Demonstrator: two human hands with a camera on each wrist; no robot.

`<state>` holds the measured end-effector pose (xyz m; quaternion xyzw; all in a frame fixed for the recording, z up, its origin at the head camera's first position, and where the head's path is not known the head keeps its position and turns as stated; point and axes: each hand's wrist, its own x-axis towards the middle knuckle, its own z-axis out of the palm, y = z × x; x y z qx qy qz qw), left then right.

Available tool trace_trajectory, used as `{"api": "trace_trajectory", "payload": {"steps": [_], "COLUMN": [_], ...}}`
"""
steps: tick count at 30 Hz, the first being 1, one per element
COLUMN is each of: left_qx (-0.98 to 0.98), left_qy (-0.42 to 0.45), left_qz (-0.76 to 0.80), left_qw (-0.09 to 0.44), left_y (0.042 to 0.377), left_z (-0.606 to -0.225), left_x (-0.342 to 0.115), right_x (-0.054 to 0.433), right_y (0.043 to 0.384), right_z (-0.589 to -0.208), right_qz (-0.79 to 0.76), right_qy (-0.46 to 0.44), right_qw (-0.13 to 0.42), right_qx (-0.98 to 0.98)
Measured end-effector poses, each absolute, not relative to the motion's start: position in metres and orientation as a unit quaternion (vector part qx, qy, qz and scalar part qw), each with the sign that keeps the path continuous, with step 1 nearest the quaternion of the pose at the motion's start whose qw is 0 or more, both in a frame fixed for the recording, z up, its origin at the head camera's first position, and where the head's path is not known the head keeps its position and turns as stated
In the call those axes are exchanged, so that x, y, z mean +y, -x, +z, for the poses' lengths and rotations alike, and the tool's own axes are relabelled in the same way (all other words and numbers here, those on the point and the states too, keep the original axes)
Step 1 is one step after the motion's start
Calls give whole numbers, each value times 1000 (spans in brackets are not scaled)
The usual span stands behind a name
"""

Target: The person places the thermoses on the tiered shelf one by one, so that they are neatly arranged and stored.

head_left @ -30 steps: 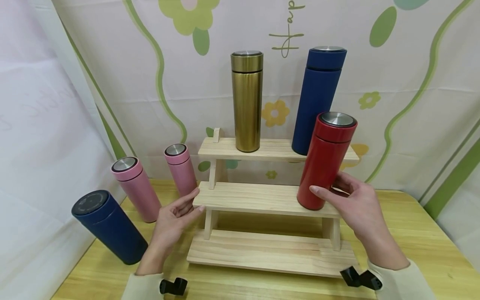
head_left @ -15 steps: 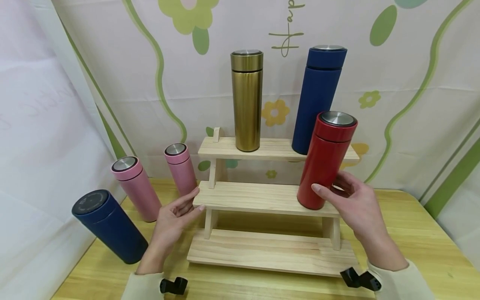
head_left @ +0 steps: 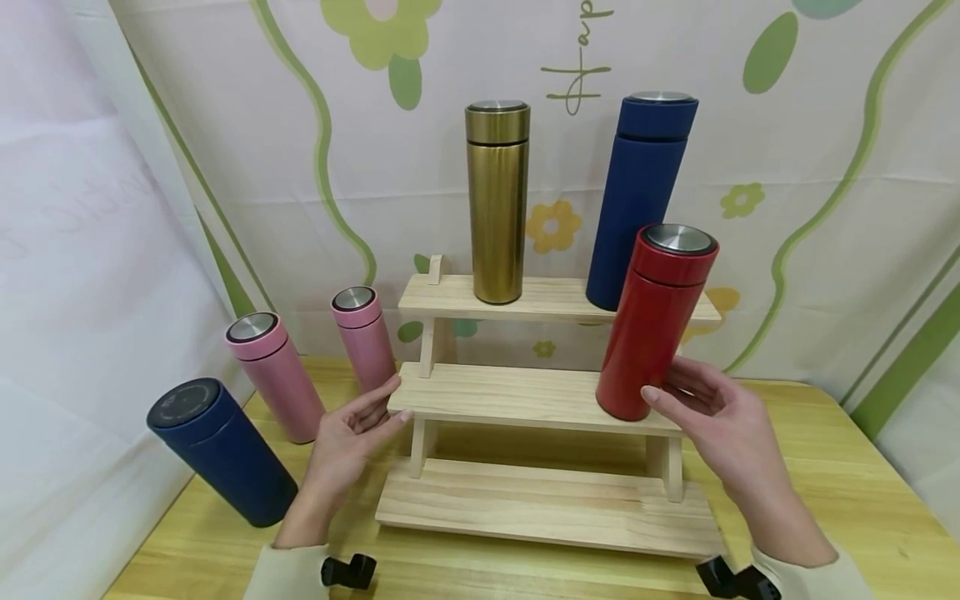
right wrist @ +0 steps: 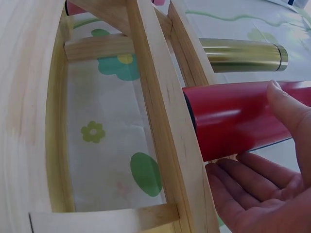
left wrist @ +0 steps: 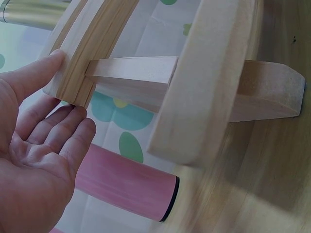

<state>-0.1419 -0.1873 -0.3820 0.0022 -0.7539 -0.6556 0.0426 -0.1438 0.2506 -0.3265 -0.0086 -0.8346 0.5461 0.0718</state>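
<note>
Right of centre in the head view, the tall red cylindrical metal-looking flask (head_left: 656, 325) stands at the right end of the middle shelf (head_left: 495, 393) of the pale wooden three-step stand (head_left: 540, 508). The right hand (head_left: 723, 425) lies half around it, fingers loosely extended, not gripping; whether the thumb touches, I cannot tell. At centre left, the left hand (head_left: 345, 442) lightly pinches the shelf's end. Placing seems almost complete; the next move probably calls for withdrawing the right hand gently.

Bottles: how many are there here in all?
6: a gold bottle and a blue bottle on the top shelf; a red bottle on the middle shelf; a nearer pink bottle, a farther pink bottle and another blue bottle on the table. More could be hidden.
</note>
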Motion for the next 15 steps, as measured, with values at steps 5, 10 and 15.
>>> {"api": "trace_trajectory", "payload": {"steps": [5, 10, 15], "left_qx": [-754, -751, -751], "left_qy": [-1, -1, 1], "left_qz": [-655, -659, -659], "left_qw": [43, 42, 43], "left_y": [142, 142, 142], "left_z": [-381, -382, -382], "left_x": [-187, -187, -187], "right_x": [257, 265, 276], "right_y": [138, 131, 127], "right_z": [-331, -334, -339], "right_qz": [561, 578, 569], "right_qy": [5, 8, 41], "right_qw": [73, 80, 79], "right_qx": [-825, -812, -818]}}
